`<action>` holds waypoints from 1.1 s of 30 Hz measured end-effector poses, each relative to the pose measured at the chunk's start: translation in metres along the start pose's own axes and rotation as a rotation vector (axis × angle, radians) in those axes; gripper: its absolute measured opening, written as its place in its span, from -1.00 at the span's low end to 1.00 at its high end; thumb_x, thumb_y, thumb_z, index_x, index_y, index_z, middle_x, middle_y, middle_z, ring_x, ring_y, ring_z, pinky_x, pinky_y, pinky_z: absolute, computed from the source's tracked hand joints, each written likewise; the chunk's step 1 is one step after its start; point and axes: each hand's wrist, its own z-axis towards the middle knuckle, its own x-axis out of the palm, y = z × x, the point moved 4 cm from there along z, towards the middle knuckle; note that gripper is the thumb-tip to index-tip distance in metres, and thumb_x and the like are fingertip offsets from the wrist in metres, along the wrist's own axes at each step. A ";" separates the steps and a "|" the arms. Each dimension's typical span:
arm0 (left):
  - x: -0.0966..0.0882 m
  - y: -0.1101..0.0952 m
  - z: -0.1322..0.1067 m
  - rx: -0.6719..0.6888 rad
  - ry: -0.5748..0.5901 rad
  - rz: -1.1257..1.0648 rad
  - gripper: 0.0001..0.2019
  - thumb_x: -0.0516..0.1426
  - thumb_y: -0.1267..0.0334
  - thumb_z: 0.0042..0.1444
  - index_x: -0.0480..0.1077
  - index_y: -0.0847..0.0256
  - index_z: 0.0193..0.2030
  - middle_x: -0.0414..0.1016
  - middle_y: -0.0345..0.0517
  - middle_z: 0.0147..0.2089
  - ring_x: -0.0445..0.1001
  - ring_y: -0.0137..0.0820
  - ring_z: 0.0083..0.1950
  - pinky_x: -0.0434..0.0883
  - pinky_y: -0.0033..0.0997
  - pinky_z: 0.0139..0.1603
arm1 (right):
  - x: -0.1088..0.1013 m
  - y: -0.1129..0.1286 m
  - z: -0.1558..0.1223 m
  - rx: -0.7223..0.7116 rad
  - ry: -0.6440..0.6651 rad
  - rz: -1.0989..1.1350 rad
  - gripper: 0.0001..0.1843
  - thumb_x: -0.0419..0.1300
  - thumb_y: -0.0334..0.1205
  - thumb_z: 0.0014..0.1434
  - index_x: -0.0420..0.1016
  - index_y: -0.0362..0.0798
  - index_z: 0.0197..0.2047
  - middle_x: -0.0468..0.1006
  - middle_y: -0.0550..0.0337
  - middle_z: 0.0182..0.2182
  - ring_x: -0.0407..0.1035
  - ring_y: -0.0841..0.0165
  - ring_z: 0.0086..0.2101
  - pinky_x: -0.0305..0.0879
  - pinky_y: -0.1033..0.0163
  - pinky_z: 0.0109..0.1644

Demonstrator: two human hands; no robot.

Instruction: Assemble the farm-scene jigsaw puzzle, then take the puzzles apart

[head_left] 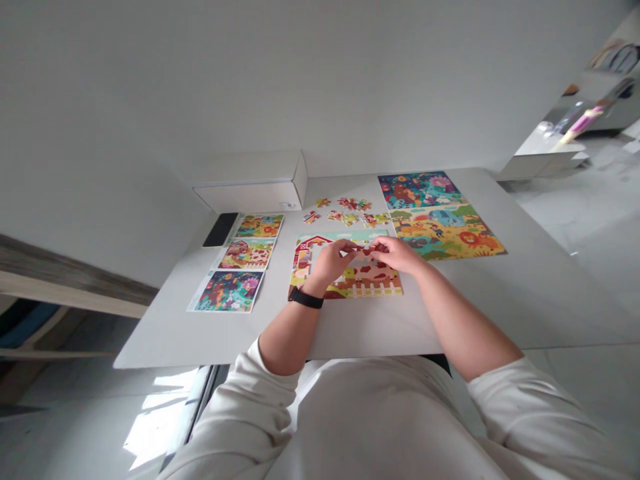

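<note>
Puzzle piece (365,251), one, pinched between your left hand (332,262) and right hand (395,254), over the farm puzzle (376,272); presumably light, stiff card, tabs bendable, best taken by its edges

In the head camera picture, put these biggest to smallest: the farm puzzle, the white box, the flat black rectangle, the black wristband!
1. Farm puzzle and white box: too alike to rank
2. Flat black rectangle
3. Black wristband
</note>
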 end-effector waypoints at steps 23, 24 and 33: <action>-0.002 -0.003 -0.004 0.074 -0.029 0.272 -0.78 0.25 0.41 0.27 0.63 0.17 0.01 0.71 -0.06 -0.03 0.61 -0.32 -0.14 0.53 -0.30 0.13 | -0.003 -0.002 0.000 0.095 -0.041 -0.313 -0.83 0.45 -0.27 0.20 0.72 0.02 -0.11 0.72 0.21 -0.30 0.57 0.30 -0.29 0.37 0.25 -0.18; -0.001 -0.002 -0.004 0.094 -0.020 0.280 -0.78 0.25 0.41 0.27 0.63 0.17 0.02 0.71 -0.06 -0.02 0.62 -0.31 -0.13 0.53 -0.29 0.14 | -0.003 -0.001 0.000 0.088 -0.044 -0.336 -0.82 0.45 -0.27 0.20 0.73 0.03 -0.10 0.73 0.20 -0.29 0.58 0.29 -0.28 0.37 0.25 -0.17; 0.004 -0.005 -0.009 0.173 0.044 0.274 -0.79 0.29 0.37 0.28 0.61 0.17 0.04 0.66 -0.01 0.07 0.61 -0.28 -0.05 0.55 -0.26 0.14 | -0.003 0.007 -0.002 0.041 -0.016 -0.501 -0.81 0.43 -0.25 0.24 0.76 0.03 -0.07 0.71 0.14 -0.25 0.54 0.26 -0.24 0.34 0.24 -0.13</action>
